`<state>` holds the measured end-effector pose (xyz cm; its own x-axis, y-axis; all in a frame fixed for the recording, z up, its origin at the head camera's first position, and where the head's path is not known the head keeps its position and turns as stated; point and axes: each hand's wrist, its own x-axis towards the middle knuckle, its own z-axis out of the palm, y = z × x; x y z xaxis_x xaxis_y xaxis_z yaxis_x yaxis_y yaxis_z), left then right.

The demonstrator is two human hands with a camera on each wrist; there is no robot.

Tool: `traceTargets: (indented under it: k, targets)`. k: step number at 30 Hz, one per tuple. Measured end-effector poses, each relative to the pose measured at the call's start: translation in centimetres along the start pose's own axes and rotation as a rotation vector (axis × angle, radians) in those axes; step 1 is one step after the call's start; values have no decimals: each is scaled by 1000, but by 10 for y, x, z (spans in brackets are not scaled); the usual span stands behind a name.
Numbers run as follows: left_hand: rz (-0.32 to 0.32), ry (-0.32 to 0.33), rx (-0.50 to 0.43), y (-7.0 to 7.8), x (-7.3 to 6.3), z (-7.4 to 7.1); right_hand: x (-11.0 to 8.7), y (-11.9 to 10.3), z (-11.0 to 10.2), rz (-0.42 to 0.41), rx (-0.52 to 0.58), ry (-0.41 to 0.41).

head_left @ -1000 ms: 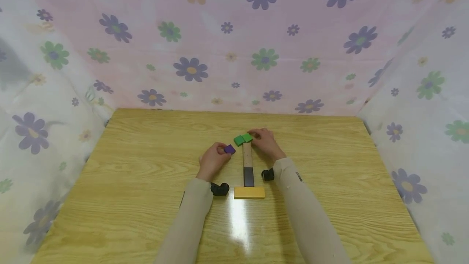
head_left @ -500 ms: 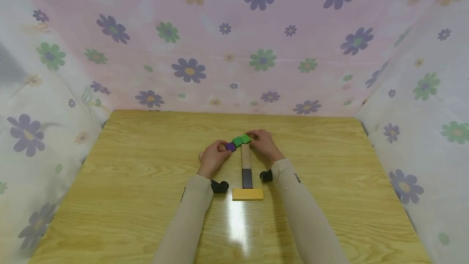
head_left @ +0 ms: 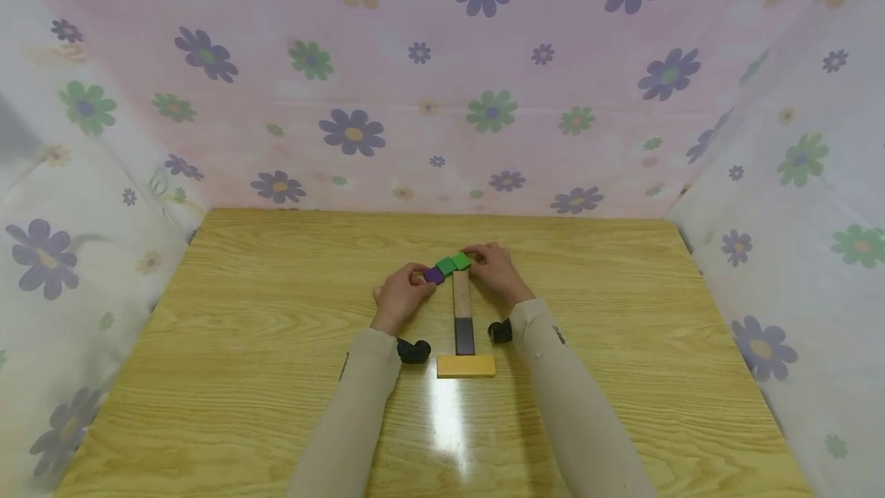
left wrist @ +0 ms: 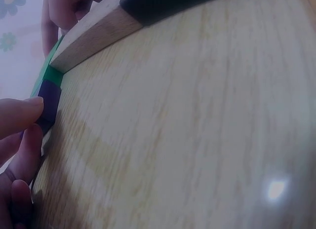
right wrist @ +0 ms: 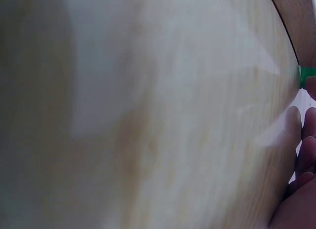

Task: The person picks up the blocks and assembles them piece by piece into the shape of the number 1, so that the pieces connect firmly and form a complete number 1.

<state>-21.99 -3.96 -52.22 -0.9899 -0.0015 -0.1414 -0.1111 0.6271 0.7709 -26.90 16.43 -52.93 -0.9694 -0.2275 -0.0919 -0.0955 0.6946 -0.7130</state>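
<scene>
My left hand (head_left: 401,297) pinches a purple block (head_left: 433,275) between thumb and fingers. That block sits right at the lower left end of a dark green block (head_left: 445,266). A light green block (head_left: 460,260) continues the slanting row, and my right hand (head_left: 499,269) holds its right side with thumb and finger. Below the green pair, a plain wooden block (head_left: 461,293) leads down to a black block (head_left: 465,336), then a yellow block (head_left: 465,366) lying crosswise. In the left wrist view, the left thumb (left wrist: 22,113) presses the purple block's side.
All the blocks lie on a wood-grain table (head_left: 276,390). A flowered curtain (head_left: 415,75) stands behind the table and along both sides. Black wrist cameras (head_left: 413,351) jut inward from the sleeves beside the black and yellow blocks.
My left hand has brought the purple block up against the dark green one, closing the gap between them. The right hand stays at the light green block. The head view has shifted slightly.
</scene>
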Motion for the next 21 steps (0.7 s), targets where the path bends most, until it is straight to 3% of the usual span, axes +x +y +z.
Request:
traceTargets:
  k: [21]
  targets:
    - [13,-1,23,3,-4,-3,0,0,2,6,-22,4]
